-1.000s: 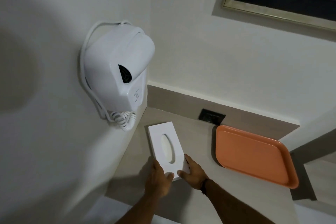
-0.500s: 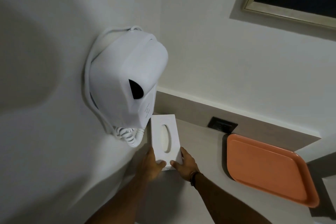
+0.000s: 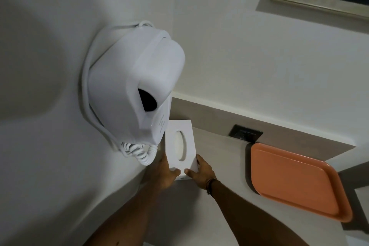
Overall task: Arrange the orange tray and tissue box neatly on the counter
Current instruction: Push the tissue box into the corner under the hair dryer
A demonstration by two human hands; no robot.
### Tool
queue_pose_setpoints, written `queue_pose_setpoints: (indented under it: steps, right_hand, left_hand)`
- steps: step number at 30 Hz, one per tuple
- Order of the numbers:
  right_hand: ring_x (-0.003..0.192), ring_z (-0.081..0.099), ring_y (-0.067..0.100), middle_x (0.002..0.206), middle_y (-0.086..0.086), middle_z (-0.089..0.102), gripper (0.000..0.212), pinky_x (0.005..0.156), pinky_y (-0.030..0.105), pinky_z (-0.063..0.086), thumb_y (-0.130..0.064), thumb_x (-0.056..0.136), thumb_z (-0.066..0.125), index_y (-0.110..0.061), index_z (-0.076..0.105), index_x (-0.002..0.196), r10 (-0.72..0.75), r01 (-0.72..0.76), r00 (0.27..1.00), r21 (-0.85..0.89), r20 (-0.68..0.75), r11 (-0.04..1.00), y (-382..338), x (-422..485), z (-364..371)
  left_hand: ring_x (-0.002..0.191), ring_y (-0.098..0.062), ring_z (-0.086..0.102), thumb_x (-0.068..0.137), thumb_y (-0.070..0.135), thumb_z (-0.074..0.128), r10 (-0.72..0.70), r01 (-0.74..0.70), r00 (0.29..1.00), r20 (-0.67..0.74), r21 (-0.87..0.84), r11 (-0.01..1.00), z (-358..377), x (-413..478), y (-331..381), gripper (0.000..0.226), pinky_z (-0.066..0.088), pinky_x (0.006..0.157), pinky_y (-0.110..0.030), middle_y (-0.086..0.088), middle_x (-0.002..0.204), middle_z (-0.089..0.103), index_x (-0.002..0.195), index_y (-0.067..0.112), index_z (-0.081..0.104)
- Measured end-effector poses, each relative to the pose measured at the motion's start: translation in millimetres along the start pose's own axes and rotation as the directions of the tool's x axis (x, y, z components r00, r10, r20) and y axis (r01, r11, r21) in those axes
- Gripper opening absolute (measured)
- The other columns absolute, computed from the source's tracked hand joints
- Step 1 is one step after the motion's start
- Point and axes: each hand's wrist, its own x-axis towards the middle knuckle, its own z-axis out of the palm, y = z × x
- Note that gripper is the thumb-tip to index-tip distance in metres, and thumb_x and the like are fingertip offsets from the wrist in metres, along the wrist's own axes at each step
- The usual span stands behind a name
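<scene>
Forearms come up from the lower edge, both bare, the right one with a dark wristband [image 3: 210, 184] just behind the hand. Beyond them the left hand [image 3: 164, 173] and the right hand [image 3: 199, 171] meet at the near end of the white tissue box [image 3: 179, 147], one on each side. The left hand's thumb lies on the box's top at the near left corner, its fingers hidden down the left side; the right hand's thumb presses the near right corner and its fingers curl along the right edge. Both hands are closed on the box, gripping it between them, with only a narrow strip of the near end showing between the two thumbs.

The box lies flat on the pale counter [image 3: 219, 156], long axis running away from the person, its oval slot facing up. Its far end sits close to the backsplash in the corner, and its far left corner is tucked under the white wall-mounted hair dryer [image 3: 135, 86], whose coiled cord [image 3: 139, 151] hangs just beside the box's left edge.

Well apart to the right, the orange tray [image 3: 295, 181] rests flat on the same counter, touched by neither hand. Farther back, a dark wall socket [image 3: 245, 133] is set in the backsplash between box and tray, and a gold picture frame [image 3: 319, 4] hangs on the wall above
</scene>
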Motion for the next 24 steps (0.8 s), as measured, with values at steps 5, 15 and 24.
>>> queue_pose_setpoints:
  steps: [5, 15, 24]
  right_hand:
    - [0.151, 0.031, 0.031, 0.169, 0.005, 0.022, 0.095, 0.123, 0.047, 0.031, -0.053, 0.091, 0.067, -0.017, 0.012, 0.161, -0.035, 0.035, 0.999, -0.017, -0.016, 0.999, 4.1, -21.0, 4.8]
    - [0.158, -0.001, 0.021, 0.172, 0.003, -0.001, 0.076, 0.127, 0.039, 0.007, -0.018, 0.099, 0.050, -0.020, 0.008, 0.162, -0.385, 0.429, 0.896, -0.654, 0.222, 0.623, 25.9, -58.9, -1.5]
    - [0.158, -0.006, 0.024, 0.171, 0.007, -0.006, 0.085, 0.127, 0.042, 0.001, -0.014, 0.094, 0.052, -0.017, 0.001, 0.162, -0.379, 0.454, 0.884, -0.696, 0.273, 0.557, 23.9, -54.7, 9.0]
  left_hand:
    - [0.146, -0.031, 0.036, 0.092, 0.038, 0.064, 0.023, -0.019, 0.999, -0.021, 0.185, 0.983, 2.9, -22.4, 8.4, 0.079, 0.037, 0.119, -0.044, -0.012, 0.161, 0.032, 0.154, 0.011, 0.023]
    - [0.157, -0.024, 0.008, 0.097, 0.036, 0.053, 0.236, -0.243, 0.969, 0.074, 0.464, 0.852, 40.7, -69.9, -2.2, 0.074, 0.023, 0.126, -0.046, -0.005, 0.170, 0.005, 0.158, 0.019, 0.015]
    - [0.158, -0.027, -0.002, 0.096, 0.039, 0.058, 0.159, -0.195, 0.981, 0.113, 0.555, 0.809, 33.9, -72.4, -3.6, 0.089, 0.021, 0.126, -0.050, -0.005, 0.170, -0.008, 0.159, 0.016, 0.001]
